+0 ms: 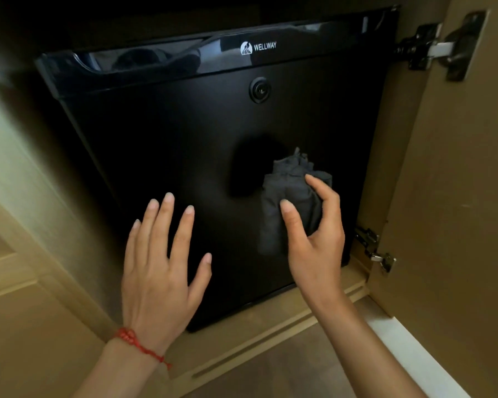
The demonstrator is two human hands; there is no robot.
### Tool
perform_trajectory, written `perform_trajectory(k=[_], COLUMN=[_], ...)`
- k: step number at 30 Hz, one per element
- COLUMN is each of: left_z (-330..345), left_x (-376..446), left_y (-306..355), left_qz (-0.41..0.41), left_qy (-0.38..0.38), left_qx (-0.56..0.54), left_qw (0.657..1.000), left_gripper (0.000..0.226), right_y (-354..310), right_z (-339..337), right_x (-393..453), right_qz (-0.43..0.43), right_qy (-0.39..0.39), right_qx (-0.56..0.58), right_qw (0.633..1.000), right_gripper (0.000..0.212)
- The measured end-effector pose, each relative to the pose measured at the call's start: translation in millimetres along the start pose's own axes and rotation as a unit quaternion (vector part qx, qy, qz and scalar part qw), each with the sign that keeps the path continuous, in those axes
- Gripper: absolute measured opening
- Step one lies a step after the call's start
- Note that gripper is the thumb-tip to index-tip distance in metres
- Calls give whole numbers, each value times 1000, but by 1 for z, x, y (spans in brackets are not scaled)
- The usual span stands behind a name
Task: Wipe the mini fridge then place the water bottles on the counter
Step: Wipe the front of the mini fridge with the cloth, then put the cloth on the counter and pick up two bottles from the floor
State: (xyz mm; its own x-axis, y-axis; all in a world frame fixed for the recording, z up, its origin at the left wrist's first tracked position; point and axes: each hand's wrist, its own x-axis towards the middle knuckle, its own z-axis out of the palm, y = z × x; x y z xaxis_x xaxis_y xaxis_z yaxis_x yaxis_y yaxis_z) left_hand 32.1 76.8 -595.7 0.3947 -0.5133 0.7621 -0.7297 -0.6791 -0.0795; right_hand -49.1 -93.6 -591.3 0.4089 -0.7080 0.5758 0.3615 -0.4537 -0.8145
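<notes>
Left hand (pixel 158 271): fingers spread flat, over the lower left of the door, holding nothing; red string bracelet (pixel 140 344) on wrist.
Mini fridge (pixel 167 145): black, door shut, standing inside a wooden cabinet (pixel 457 196).
Cloth (pixel 292 202): grey, bunched, against the door's lower right.
Right hand (pixel 316 234): thumb and fingers pinching the cloth.

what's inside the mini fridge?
Can't see: the mini fridge door is shut. Outside, the right hand holds a grey cloth on it; the left hand is open.
</notes>
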Motion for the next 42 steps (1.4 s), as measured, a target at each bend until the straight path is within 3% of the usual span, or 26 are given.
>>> perform_trajectory(k=[9, 15, 22, 31, 42], left_z=[24, 45, 21, -56, -184], left_x=[-21, -65, -85, -25, 95], left_y=[40, 65, 88, 107, 127], left_qz=[-17, -37, -58, -26, -23], left_qy=[-80, -205, -312, -367, -419], left_qx=[-99, -148, -171, -196, -222], left_qw=[992, 967, 933, 909, 880], left_gripper=[55, 59, 61, 59, 56], right_y=[26, 47, 36, -57, -212], right_z=[-50, -86, -118, -146, -160], right_x=[-13, -51, -80, -52, 30], right_qz=[127, 224, 284, 340, 390], right_qy=[-136, -135, -129, -129, -64], right_qx=[-104, -149, -181, -212, -193], right_qw=[977, 954, 933, 907, 898], right_gripper=[40, 37, 40, 43, 43])
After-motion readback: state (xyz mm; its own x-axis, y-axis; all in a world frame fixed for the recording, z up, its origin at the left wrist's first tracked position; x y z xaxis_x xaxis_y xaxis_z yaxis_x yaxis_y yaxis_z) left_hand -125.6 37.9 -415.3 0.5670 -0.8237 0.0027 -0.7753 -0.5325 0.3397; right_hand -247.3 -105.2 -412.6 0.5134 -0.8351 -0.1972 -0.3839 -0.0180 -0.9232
